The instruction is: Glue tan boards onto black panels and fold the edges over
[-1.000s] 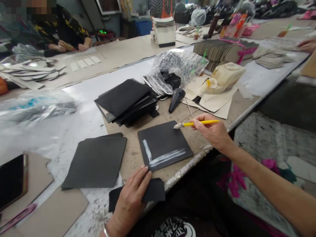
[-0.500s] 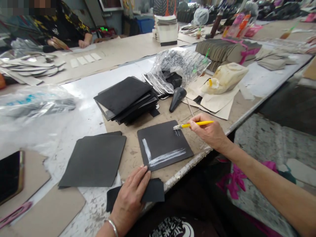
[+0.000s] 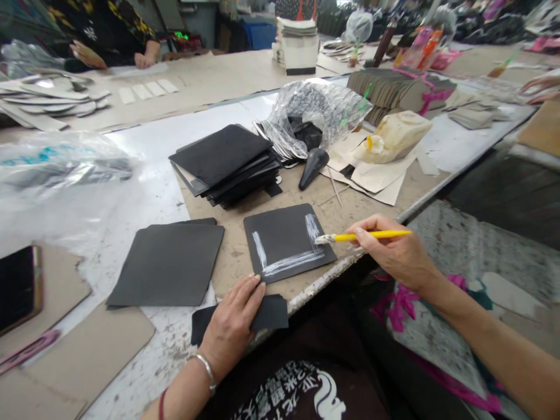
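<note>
The table (image 3: 157,201) is the biggest thing here, and my black card (image 3: 280,236) lies on it, near the edge. Far to the left of the card is a big clear bag (image 3: 65,169) with blue marks. Behind the card, a bit to the left, sits a messy stack (image 3: 223,157) of black sheets. Left of the card, and apart from it, is a low pile (image 3: 168,265) of dark sheets. The card has white streaks (image 3: 293,263) along its left, near and right sides. Behind it, off to the right, is a jug (image 3: 398,137) with a yellow bit on it.

My left hand (image 3: 231,324) is at the card's near left corner, fingers close together, tips on it. That thumb is hidden, so I cannot tell if I pinch. My right hand (image 3: 389,248) is right of the card, pinching the yellow brush (image 3: 343,237). Its white tip touches the card by the right streak. A black strip (image 3: 271,312) lies under my left hand, in front of the card. Thin sticks (image 3: 335,189) lie behind the card.
</note>
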Demonstrator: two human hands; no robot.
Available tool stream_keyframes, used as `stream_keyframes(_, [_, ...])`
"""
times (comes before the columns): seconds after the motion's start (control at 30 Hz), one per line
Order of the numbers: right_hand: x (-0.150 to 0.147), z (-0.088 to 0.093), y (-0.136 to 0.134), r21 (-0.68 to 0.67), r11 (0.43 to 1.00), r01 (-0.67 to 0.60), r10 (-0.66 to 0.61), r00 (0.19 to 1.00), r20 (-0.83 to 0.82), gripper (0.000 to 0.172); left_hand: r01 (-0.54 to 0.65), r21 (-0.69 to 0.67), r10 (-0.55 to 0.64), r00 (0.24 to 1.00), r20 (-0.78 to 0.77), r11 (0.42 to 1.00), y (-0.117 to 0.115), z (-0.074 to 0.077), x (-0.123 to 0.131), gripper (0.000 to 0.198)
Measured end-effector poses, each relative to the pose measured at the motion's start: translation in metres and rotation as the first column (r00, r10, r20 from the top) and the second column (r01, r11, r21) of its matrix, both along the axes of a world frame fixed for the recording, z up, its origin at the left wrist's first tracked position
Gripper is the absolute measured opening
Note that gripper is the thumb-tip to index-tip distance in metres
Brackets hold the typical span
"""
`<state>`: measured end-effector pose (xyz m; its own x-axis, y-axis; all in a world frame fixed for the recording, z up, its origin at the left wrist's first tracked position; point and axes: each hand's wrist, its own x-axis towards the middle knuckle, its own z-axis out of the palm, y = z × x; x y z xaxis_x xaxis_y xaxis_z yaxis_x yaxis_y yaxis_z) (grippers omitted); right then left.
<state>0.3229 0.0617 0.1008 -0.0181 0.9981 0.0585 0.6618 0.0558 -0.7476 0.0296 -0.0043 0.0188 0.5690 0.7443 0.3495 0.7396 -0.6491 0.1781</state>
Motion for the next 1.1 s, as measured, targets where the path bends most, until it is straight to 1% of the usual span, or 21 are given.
stream_keyframes(0.07, [-0.001,-0.002,-0.001,0.018,1.0,-0.023,0.023,1.0,0.018,0.019,-0.004,0.006,0.004,1.0,0.007,1.0,0.0,0.001,0.001,0.049])
stream_keyframes(0.13, [0.0,-0.002,-0.006,0.0,0.999,-0.054,0.054,0.998,0.043,0.02,-0.006,0.014,0.006,1.0,0.013,1.0,0.0,0.0,0.001,0.047])
stream_keyframes(0.23, [0.002,0.001,-0.013,-0.012,0.999,-0.043,0.044,0.998,0.045,0.021,-0.002,0.019,0.002,1.0,0.017,1.0,0.001,-0.001,0.0,0.049])
stream_keyframes(0.33, [0.002,0.0,-0.015,0.049,0.999,-0.009,0.007,0.999,0.048,0.02,-0.007,0.014,0.007,1.0,0.016,1.0,0.0,-0.003,-0.001,0.051])
stream_keyframes(0.4, [0.001,-0.002,-0.016,0.076,0.997,-0.026,0.021,0.998,0.067,0.019,-0.011,0.014,0.01,1.0,0.016,1.0,0.0,-0.003,-0.001,0.052])
stream_keyframes(0.47, [0.0,-0.003,-0.019,0.056,0.997,-0.06,0.055,0.995,0.078,0.017,-0.01,0.014,0.01,1.0,0.016,1.0,0.0,-0.002,-0.001,0.051])
stream_keyframes(0.53, [0.0,-0.001,-0.023,0.024,0.998,-0.063,0.061,0.996,0.07,0.018,-0.004,0.017,0.004,1.0,0.019,1.0,0.0,-0.001,-0.001,0.049])
stream_keyframes(0.6, [0.002,0.003,-0.026,0.027,0.999,-0.024,0.023,0.998,0.056,0.019,0.0,0.02,0.0,1.0,0.024,1.0,0.0,-0.001,0.0,0.048])
stream_keyframes(0.7, [0.004,0.009,-0.025,0.092,0.995,0.05,-0.054,0.998,0.045,0.02,-0.005,0.022,0.004,0.999,0.036,1.0,0.0,-0.001,0.0,0.049])
stream_keyframes(0.77, [0.002,0.011,-0.024,0.117,0.991,0.069,-0.075,0.996,0.046,0.02,-0.01,0.015,0.009,0.999,0.037,1.0,0.0,-0.002,0.0,0.05])
stream_keyframes(0.9, [-0.017,0.007,-0.028,0.108,0.994,0.016,-0.019,1.0,0.025,0.016,-0.014,0.002,0.014,0.999,0.041,1.0,-0.001,-0.003,0.0,0.048])
stream_keyframes(1.0, [-0.044,-0.001,-0.031,0.125,0.991,-0.056,0.061,0.997,-0.037,0.013,-0.021,-0.019,0.021,0.999,0.036,1.0,-0.001,-0.003,0.0,0.052])
stream_keyframes(1.1, [-0.072,-0.01,-0.032,0.145,0.977,-0.153,0.168,0.981,-0.094,0.01,-0.031,-0.047,0.032,0.999,0.033,0.998,-0.001,-0.001,0.0,0.055])
